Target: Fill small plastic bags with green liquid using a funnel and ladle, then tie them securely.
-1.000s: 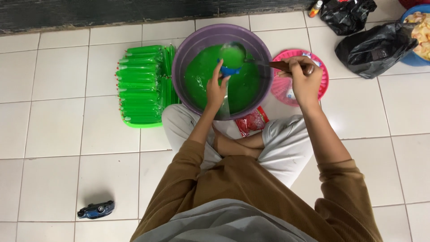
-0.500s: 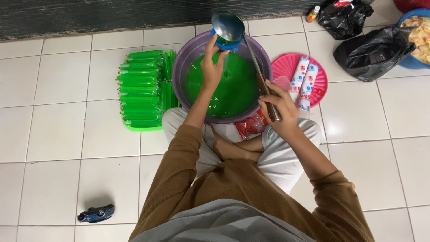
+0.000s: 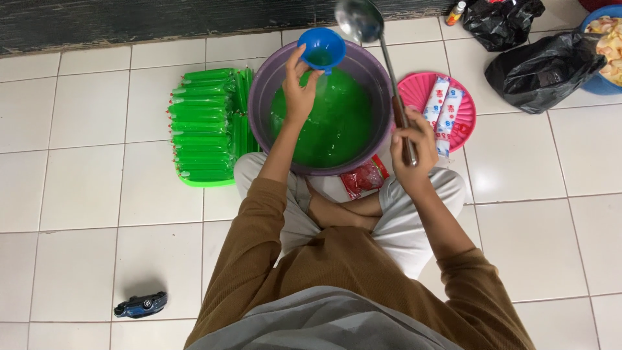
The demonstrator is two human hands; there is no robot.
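My left hand (image 3: 299, 97) holds a bright blue funnel (image 3: 322, 46); my right hand (image 3: 413, 146) grips a silvery steel ladle (image 3: 360, 19) with a dark brown handle. The basin (image 3: 262, 91) between them is dull purple, filled with vivid green liquid (image 3: 340, 123). Left of it, a lime green tray (image 3: 201, 179) carries clear tubes (image 3: 201, 123) showing the same green. Right, a pink ribbed plate (image 3: 463, 123) bears white packs (image 3: 444, 110) with red and blue print. Near my knees lies a red packet (image 3: 364, 178). My sleeves are mustard brown, my trousers pale grey. The floor (image 3: 78, 188) is white tile with grey joints. Far right sit black bags (image 3: 541, 61), and near left a dark blue toy car (image 3: 141, 304).
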